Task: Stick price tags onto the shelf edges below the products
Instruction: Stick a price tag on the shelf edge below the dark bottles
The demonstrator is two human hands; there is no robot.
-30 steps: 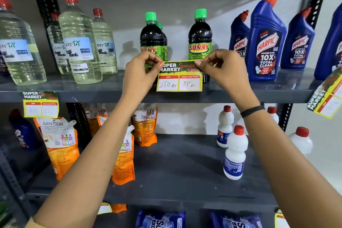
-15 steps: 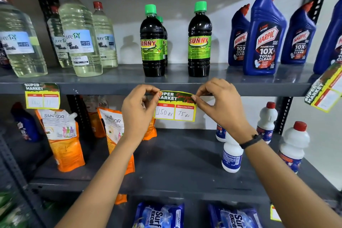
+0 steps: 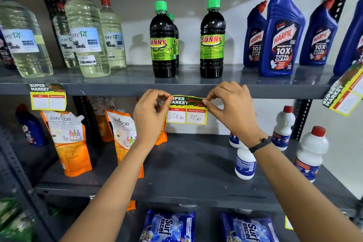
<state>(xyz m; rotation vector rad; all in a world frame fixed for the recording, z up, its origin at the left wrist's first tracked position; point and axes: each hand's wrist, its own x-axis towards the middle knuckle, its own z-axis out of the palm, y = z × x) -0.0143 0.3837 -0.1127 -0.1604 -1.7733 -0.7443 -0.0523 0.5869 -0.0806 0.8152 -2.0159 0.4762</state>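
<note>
Our hands, left (image 3: pixel 150 116) and right (image 3: pixel 229 108), pinch the price tag (image 3: pixel 186 111) corners; we should level it (under the Sunny bottles (image 3: pixel 212 39)) before pressing onto the shelf edge (image 3: pixel 117 89).

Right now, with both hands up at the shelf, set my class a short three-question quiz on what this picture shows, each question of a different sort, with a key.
1. True or false: the left hand and the right hand each pinch an upper corner of the price tag.
2. Which products stand on the shelf edge right above that tag? A) Harpic bottles B) Sunny bottles C) Surf Excel packs
3. Fill in: the handwritten discounted price on the tag reads ____ Rs.

Key: 1 true; 2 B, the Sunny bottles; 3 75.
</note>
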